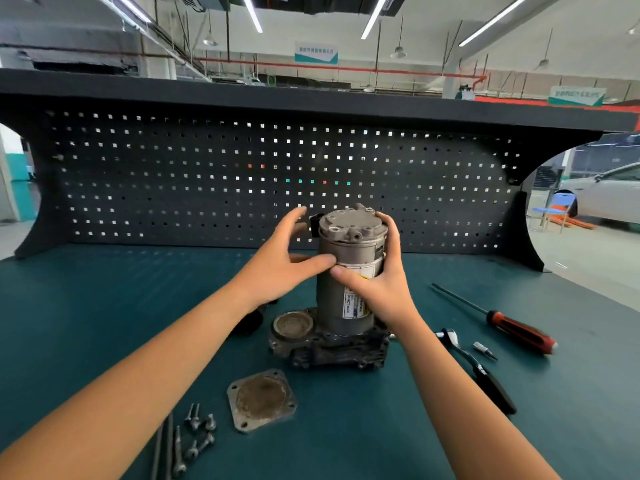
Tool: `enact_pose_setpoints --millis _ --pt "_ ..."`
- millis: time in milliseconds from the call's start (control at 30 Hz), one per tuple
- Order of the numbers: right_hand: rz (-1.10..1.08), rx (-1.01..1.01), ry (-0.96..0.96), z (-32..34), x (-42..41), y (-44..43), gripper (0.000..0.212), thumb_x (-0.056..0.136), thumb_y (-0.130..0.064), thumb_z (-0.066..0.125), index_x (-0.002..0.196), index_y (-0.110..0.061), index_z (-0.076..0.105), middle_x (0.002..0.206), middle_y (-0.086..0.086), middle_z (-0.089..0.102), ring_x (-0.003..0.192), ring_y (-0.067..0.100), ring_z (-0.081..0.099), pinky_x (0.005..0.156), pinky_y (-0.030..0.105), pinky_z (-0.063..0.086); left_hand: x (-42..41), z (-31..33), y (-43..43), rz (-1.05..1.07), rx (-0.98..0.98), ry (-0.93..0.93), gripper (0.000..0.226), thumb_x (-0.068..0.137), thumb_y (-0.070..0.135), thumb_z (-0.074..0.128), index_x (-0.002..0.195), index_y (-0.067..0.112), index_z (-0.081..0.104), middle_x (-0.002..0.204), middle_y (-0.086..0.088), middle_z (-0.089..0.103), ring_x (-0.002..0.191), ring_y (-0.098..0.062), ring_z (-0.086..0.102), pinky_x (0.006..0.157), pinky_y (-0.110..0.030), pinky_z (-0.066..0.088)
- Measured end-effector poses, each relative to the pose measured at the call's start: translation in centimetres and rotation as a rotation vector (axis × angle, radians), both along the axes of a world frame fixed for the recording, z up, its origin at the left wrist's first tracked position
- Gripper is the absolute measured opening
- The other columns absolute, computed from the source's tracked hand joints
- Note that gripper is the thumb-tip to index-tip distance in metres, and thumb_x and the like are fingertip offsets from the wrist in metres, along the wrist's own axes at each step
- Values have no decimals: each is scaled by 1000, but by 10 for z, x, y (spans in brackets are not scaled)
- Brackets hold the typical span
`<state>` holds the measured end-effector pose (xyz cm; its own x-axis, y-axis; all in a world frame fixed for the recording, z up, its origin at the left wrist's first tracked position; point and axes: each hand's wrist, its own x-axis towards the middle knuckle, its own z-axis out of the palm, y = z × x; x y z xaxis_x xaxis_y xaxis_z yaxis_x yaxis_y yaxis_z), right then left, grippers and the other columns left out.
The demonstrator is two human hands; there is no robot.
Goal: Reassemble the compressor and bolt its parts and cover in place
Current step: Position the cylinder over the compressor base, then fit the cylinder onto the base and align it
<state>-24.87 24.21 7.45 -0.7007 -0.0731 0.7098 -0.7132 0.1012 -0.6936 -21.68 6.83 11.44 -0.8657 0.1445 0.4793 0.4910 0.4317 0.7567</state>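
The grey compressor cylinder [349, 258] stands upright on its dark, dirty base block [329, 348] in the middle of the bench. My left hand [287, 261] wraps its left side, thumb across the front. On the right, my right hand [381, 282] grips the cylinder, fingers reaching up to its top cap. A round open port [292, 325] shows on the base's left. The square cover plate [262, 400] lies flat in front of the base. Several bolts [199, 431] and two long rods [162, 448] lie at the front left.
A ratchet wrench [474, 368], a small bit [485, 350] and a red-handled screwdriver [502, 323] lie to the right on the green bench mat [104, 299]. A black pegboard [207, 178] closes the back. A dark part sits behind my left forearm.
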Motion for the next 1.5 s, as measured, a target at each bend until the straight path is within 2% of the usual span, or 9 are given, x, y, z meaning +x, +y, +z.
enact_pose_setpoints --millis 133,267,533,700,867,1033,1200,1333,1500 --pt "16 17 -20 2 1 3 83 55 -48 81 120 -60 32 117 -33 54 110 -1 56 92 30 48 16 -14 -31 203 -215 80 33 81 28 71 107 29 50 94 16 56 76 3 57 58 -6 40" --pt "34 20 -31 3 3 4 84 55 -49 81 121 -60 30 126 -22 52 113 4 56 97 39 48 34 -30 -63 129 -578 -182 8 85 25 67 90 30 63 90 14 64 79 6 58 62 -5 42" --pt "50 1 -23 3 3 4 87 59 -47 81 127 -55 27 127 -21 53 113 4 56 97 36 47 102 -50 -133 13 -550 -386 20 82 21 72 88 39 69 86 21 69 80 2 64 77 -17 49" --pt "68 -16 -3 2 4 2 85 60 -45 79 127 -54 27 131 -16 51 115 5 55 97 33 46 153 -68 -137 54 -679 -391 29 59 66 63 84 51 61 84 26 58 74 0 58 64 -12 44" --pt "110 -26 2 2 4 2 87 61 -43 78 130 -47 25 131 -14 50 115 5 55 95 29 47 174 -100 -117 150 -934 -262 29 70 70 54 90 50 46 89 28 47 80 11 49 70 -10 39" --pt "112 -22 3 2 6 1 86 61 -43 78 129 -48 25 129 -16 51 115 4 55 96 30 46 173 -108 -111 289 -797 -147 24 84 48 60 80 45 36 82 32 51 73 10 48 61 -10 35" --pt "109 -14 -11 2 5 1 85 59 -46 79 127 -54 28 127 -22 52 113 3 56 96 35 47 160 -114 -114 323 -776 -108 6 91 40 54 92 35 52 85 23 46 71 10 44 69 -12 35" --pt "111 -4 -22 1 5 1 87 57 -48 79 127 -55 28 125 -21 54 111 3 57 92 34 49 149 -112 -118 384 -637 -45 22 92 30 56 78 39 41 83 22 50 84 9 49 71 -10 38" --pt "94 5 -38 1 5 2 87 55 -53 78 125 -60 27 114 -34 56 102 -6 59 78 16 48 111 -80 -119 392 -172 78 8 90 9 56 84 14 56 109 17 55 78 1 62 65 -9 48"
